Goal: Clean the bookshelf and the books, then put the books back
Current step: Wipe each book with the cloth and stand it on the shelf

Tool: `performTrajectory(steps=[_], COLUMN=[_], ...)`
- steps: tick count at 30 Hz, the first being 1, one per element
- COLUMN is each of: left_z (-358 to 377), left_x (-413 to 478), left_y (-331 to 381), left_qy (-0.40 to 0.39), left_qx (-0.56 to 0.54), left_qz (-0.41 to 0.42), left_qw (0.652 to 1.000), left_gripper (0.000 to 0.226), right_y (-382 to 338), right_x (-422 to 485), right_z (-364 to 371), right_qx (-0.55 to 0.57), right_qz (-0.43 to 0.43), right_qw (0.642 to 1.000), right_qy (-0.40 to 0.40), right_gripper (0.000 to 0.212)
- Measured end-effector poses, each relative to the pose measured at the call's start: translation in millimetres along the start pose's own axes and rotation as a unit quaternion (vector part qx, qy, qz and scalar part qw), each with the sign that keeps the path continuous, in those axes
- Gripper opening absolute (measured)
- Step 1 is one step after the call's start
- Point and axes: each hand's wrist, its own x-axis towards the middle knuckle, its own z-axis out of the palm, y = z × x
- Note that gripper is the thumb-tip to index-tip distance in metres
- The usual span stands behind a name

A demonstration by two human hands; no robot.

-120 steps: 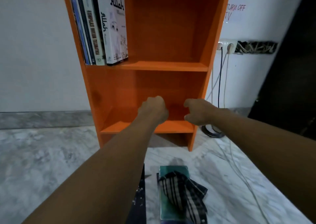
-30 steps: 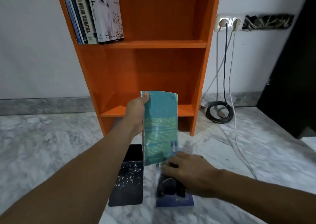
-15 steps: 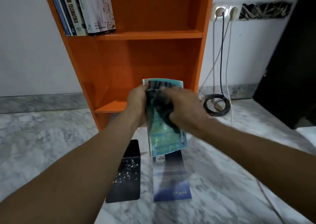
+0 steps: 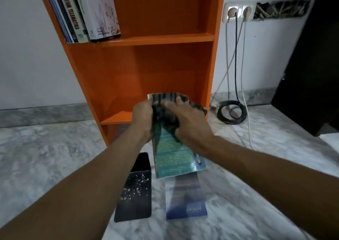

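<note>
An orange bookshelf (image 4: 157,38) stands against the white wall. Several books (image 4: 88,10) lean at the left of its upper shelf, and the lower shelf holds nothing. My left hand (image 4: 142,118) grips the upper left edge of a teal book (image 4: 174,157), holding it upright in front of the shelf. My right hand (image 4: 189,122) presses a dark checked cloth (image 4: 168,100) against the book's upper cover. On the marble floor below lie a black book (image 4: 134,192) and a blue book (image 4: 185,201), side by side.
Two plugs sit in a wall socket (image 4: 238,12) to the right of the shelf. Their cables run down to a black coil (image 4: 232,112) on the floor. A dark piece of furniture (image 4: 311,65) fills the right edge. Marble floor (image 4: 45,157) spreads to the left.
My left hand picked the teal book up off the floor pile. My right hand took the checked cloth from the floor and brought it up onto the book's cover.
</note>
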Motion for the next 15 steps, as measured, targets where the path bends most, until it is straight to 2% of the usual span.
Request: performTrajectory(steps=[3,4,5,6,8,11,13,15], left_z=[-23.5,-32.1,-37.6,-40.9,-42.8,-22.7,0.0,7.3], left_x=[6.8,6.0,6.5,8.0,12.5,10.2,2.7,1.0], left_y=[-10.9,-11.0,-9.9,-7.7,-5.7,-4.2,0.1,3.4], left_qy=[0.078,0.089,0.095,0.099,0.073,0.015,-0.011,0.018], left_qx=[0.074,0.091,0.101,0.108,0.099,0.046,0.009,-0.008], left_qz=[0.01,0.02,0.032,0.041,0.05,0.03,0.021,0.037], left_qw=[0.994,0.992,0.99,0.988,0.991,0.998,1.0,0.999], left_gripper=[0.043,0.04,0.036,0.034,0.033,0.025,0.019,0.016], right_y=[4.0,4.9,5.6,5.6,3.6,-4.3,-11.8,-13.7], right_x=[-63.5,-78.9,-88.0,-88.3,-64.1,-6.0,1.0,-32.1], right_z=[27.6,23.4,14.9,5.4,-15.7,-30.2,-15.5,12.5], right_qx=[-0.016,-0.013,-0.007,0.021,0.101,0.102,0.05,-0.027], right_qz=[-0.116,-0.162,-0.185,-0.173,-0.087,-0.004,0.006,-0.061], right_qw=[0.975,0.957,0.949,0.96,0.988,0.992,0.998,0.998], right_qy=[-0.191,-0.24,-0.254,-0.22,-0.083,0.068,0.048,-0.013], right_gripper=[0.066,0.064,0.062,0.061,0.054,0.05,0.051,0.058])
